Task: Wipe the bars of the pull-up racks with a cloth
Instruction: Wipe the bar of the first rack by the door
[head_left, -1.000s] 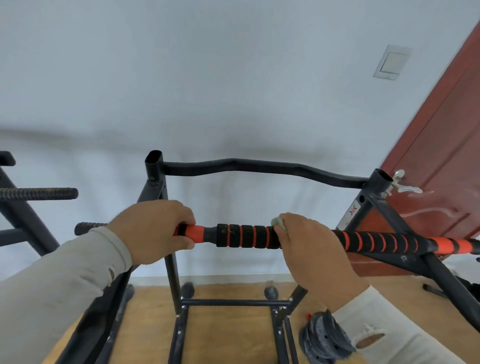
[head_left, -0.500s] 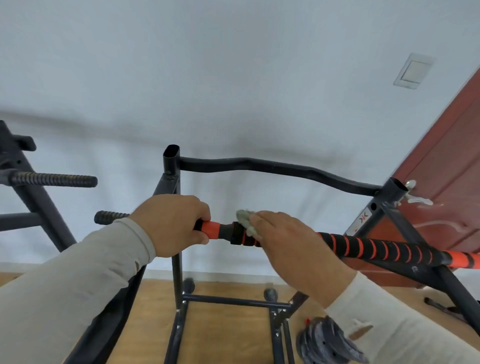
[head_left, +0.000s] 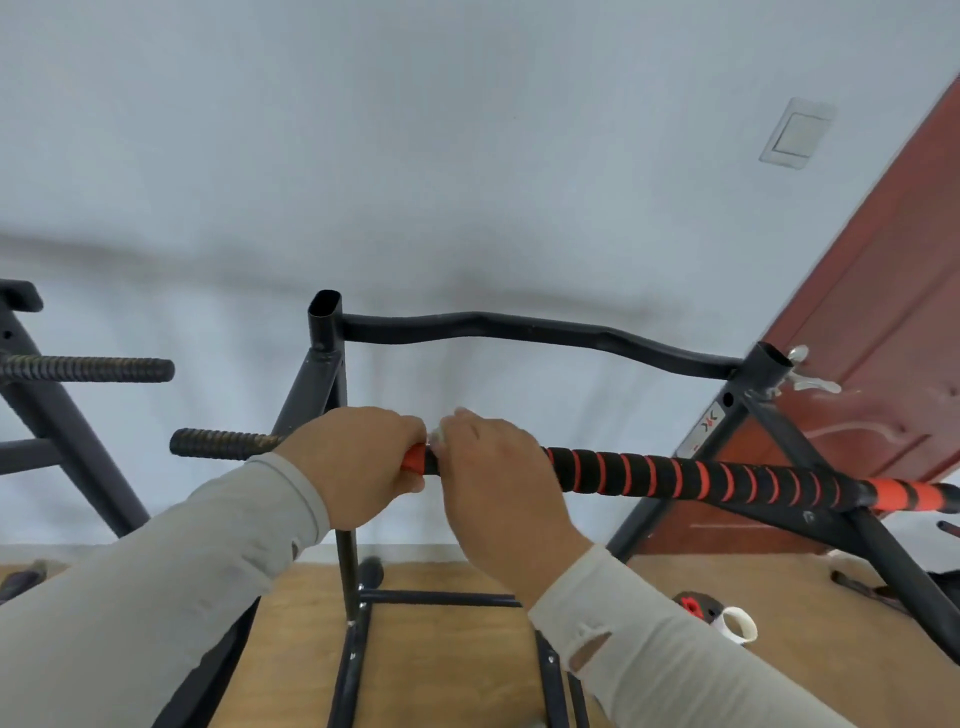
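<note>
Both hands are on the padded bar (head_left: 701, 480), the black foam one with the orange stripes that runs across the front of the pull-up rack (head_left: 327, 364). The left hand (head_left: 358, 462) is wrapped tight around the bar near its orange end, knuckles up, fingers curled under. The right hand (head_left: 493, 478) sits just beside it on the bar — the two are almost touching — and it's closed over the bar as well, with the cloth (head_left: 438, 435) pinched underneath. Only a small pale scrap of the cloth pokes out between the hands, right at the top of the bar, so I can't tell how much of it is bunched under the palm.

Behind the padded bar, further back on the same rack, there's the wavy black top bar (head_left: 519, 330) running between the two open-topped uprights. Left of the padded bar you can see two ribbed black grip handles (head_left: 104, 369) sticking out, belonging to a second frame over there. To the right of the bar's far end stands a reddish-brown door (head_left: 893, 322), and above that a pale wall switch (head_left: 797, 134). Below the bar is a wooden floor (head_left: 441, 660) — with a roll of white tape (head_left: 735, 623) lying down on the right.
</note>
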